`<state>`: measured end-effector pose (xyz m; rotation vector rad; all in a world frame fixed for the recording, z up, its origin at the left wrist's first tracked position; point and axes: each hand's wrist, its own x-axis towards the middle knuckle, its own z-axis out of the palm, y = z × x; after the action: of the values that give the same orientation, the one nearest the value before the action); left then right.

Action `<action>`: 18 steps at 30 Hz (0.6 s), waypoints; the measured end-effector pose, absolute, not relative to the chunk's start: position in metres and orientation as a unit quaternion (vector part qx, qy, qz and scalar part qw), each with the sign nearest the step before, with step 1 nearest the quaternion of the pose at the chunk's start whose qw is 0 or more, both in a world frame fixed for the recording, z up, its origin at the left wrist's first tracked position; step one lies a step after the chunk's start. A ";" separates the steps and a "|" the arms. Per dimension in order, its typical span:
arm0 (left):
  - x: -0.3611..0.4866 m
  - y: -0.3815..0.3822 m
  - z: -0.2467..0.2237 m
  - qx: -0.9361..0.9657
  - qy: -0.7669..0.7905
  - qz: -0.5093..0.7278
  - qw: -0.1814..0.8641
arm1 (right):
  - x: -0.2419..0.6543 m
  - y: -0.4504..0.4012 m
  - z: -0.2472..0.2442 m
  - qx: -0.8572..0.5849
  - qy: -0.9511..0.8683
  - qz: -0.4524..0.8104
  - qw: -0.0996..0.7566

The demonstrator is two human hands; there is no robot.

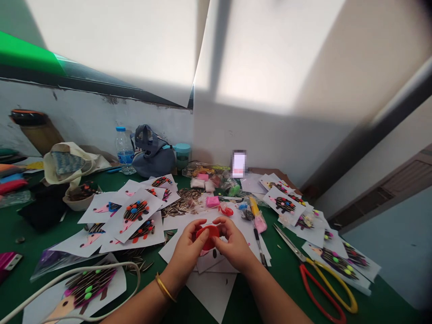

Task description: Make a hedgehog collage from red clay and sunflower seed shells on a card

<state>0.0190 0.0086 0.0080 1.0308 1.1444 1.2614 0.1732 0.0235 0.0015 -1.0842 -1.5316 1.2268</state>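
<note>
Between both hands is a flattened red piece of modelling clay [209, 235], roughly round and thin. My left hand [189, 246] pinches its left side, thumb on the near face. My right hand [234, 246] grips its right edge the same way, fingers curled behind. Beneath them lie sheets of white paper [216, 288], the upper one partly hidden by my hands, with a dark spot and some pink showing. Just beyond sit a pink clay block [212, 201] and a scrap of red clay in a wrapper [225, 210].
Large scissors [305, 258] lie open-bladed at right, a black pen [259, 246] beside the paper. Hedgehog pictures [135, 213] with seeds spread left and right. Sunflower seeds [184, 200] are heaped behind. A white cable [84, 267] loops at front left. A phone [239, 163] stands against the wall.
</note>
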 end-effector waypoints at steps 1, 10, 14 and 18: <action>0.018 0.009 0.007 0.446 0.485 0.528 0.536 | 0.173 0.023 0.001 -0.438 -0.621 0.487 0.430; 0.016 0.013 0.006 0.446 0.476 0.523 0.549 | 0.176 0.023 0.002 -0.421 -0.624 0.491 0.439; 0.016 0.013 0.004 0.453 0.487 0.500 0.554 | 0.175 0.021 0.003 -0.419 -0.648 0.483 0.414; 0.016 0.013 0.005 0.439 0.498 0.492 0.562 | 0.174 0.021 0.003 -0.406 -0.635 0.501 0.425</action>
<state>0.0164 0.0127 0.0052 1.0345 1.1728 1.1594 0.1742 0.0211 0.0030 -1.0163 -1.5867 1.2527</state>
